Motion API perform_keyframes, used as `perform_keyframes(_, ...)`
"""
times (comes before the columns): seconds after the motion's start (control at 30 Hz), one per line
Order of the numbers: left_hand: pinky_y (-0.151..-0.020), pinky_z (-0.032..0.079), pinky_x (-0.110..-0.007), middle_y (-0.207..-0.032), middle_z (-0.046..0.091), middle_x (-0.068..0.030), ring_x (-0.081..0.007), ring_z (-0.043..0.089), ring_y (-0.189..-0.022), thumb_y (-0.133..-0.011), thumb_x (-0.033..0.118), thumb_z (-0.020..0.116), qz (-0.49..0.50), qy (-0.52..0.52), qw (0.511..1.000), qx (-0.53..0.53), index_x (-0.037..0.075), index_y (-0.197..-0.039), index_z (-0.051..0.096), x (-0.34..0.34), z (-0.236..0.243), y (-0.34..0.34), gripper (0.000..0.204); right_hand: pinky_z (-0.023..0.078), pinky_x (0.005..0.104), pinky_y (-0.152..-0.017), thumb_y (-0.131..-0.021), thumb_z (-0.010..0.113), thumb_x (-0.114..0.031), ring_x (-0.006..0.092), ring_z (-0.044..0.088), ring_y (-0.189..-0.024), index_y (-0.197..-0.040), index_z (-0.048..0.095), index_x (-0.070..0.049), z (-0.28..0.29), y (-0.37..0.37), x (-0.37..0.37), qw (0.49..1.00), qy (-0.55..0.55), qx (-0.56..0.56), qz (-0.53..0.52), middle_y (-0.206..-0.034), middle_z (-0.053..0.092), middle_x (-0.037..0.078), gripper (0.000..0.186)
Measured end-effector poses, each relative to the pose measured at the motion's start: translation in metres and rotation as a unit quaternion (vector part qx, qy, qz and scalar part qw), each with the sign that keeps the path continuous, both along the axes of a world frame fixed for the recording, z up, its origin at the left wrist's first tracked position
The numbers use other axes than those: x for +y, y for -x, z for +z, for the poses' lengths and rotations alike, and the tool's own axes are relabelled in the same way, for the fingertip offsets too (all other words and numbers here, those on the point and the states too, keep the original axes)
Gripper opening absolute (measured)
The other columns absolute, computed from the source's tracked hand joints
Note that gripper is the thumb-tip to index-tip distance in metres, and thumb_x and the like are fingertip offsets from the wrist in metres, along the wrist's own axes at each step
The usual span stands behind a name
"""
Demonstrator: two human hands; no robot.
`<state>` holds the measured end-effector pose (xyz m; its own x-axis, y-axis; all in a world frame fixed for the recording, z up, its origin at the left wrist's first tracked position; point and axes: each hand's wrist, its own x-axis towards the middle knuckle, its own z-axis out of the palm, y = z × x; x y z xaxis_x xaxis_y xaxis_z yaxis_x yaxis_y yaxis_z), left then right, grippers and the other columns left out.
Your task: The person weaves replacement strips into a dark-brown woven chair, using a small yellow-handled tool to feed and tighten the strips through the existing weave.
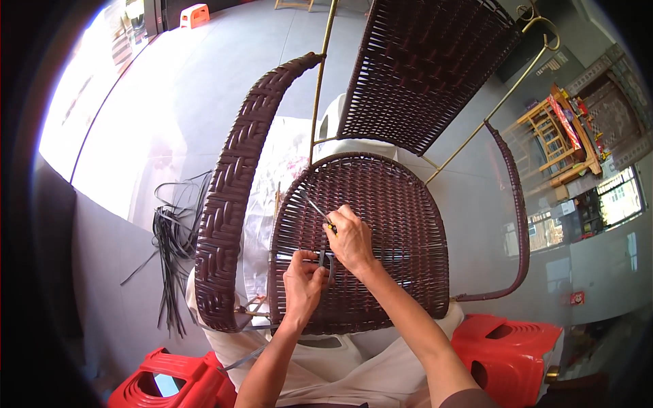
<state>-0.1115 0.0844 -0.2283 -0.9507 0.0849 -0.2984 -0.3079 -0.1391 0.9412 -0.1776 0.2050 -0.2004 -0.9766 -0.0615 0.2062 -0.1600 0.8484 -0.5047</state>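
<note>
A brown woven chair seat (367, 197) with a curved front edge lies below me, joined to a metal frame with an upright woven back (425, 68). A thick braided armrest (231, 183) runs along its left. My right hand (350, 241) grips a screwdriver (315, 207) with a yellow-and-black handle and a thin metal shaft, angled toward the seat's upper left. My left hand (306, 285), low on the seat's left half, pinches a dark flat strip (323, 258) at the weave. The seat rests on a pale, cloth-draped support (262, 146).
A tangle of dark strips (173, 245) lies on the grey floor (102, 265) at left. Red plastic stools stand at lower left (173, 381) and lower right (503, 353). An orange stool (194, 13) stands at the back. Wooden furniture (551, 139) stands at the right.
</note>
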Motion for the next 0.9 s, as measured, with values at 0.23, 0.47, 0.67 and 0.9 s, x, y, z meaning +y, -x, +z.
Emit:
perform_keyframes(0.23, -0.057, 0.054, -0.026, -0.075, 0.062, -0.0138, -0.0200, 0.065, -0.065, -0.080, -0.006, 0.053, -0.001, -0.010, 1.000, -0.007, -0.003, -0.104, 0.041, 0.000, 0.002, -0.001, 0.026, 0.049, 0.0402, -0.058, -0.076, 0.064, -0.005, 0.0319, 0.059, -0.068, -0.075, 0.051, -0.001, -0.007, 0.008, 0.003, 1.000, 0.019, 0.008, 0.003, -0.077, 0.054, 0.013, 0.014)
perform_keyframes(0.47, -0.057, 0.053, -0.025, -0.078, 0.065, -0.0156, -0.0163, 0.064, -0.065, -0.077, -0.004, 0.056, -0.032, 0.059, 0.997, -0.025, -0.008, -0.106, 0.050, -0.021, 0.030, -0.005, 0.031, 0.047, 0.0387, -0.059, -0.083, 0.056, -0.004, 0.0269, 0.058, -0.066, -0.080, 0.048, -0.001, -0.006, 0.021, 0.009, 0.999, 0.032, 0.032, -0.012, -0.075, 0.056, 0.013, 0.010)
perform_keyframes(0.67, -0.059, 0.051, -0.023, -0.079, 0.066, -0.0155, -0.0147, 0.063, -0.064, -0.074, -0.002, 0.057, -0.111, 0.192, 0.975, 0.025, -0.011, -0.101, 0.057, -0.036, 0.043, -0.017, 0.027, 0.046, 0.0337, -0.047, -0.086, 0.054, -0.005, 0.0242, 0.056, -0.055, -0.079, 0.049, -0.001, 0.034, 0.072, 0.042, 0.986, 0.029, 0.130, -0.104, -0.070, 0.057, 0.013, 0.009)
perform_keyframes(0.9, -0.060, 0.049, -0.025, -0.072, 0.064, -0.0114, -0.0133, 0.061, -0.064, -0.078, 0.004, 0.059, -0.072, 0.048, 0.996, -0.035, -0.011, -0.088, 0.059, -0.037, 0.054, -0.044, 0.018, 0.047, 0.0395, -0.057, -0.080, 0.059, -0.004, 0.0323, 0.058, -0.066, -0.080, 0.050, 0.000, 0.131, 0.104, 0.095, 0.927, 0.031, 0.345, -0.144, -0.074, 0.058, 0.015, 0.010)
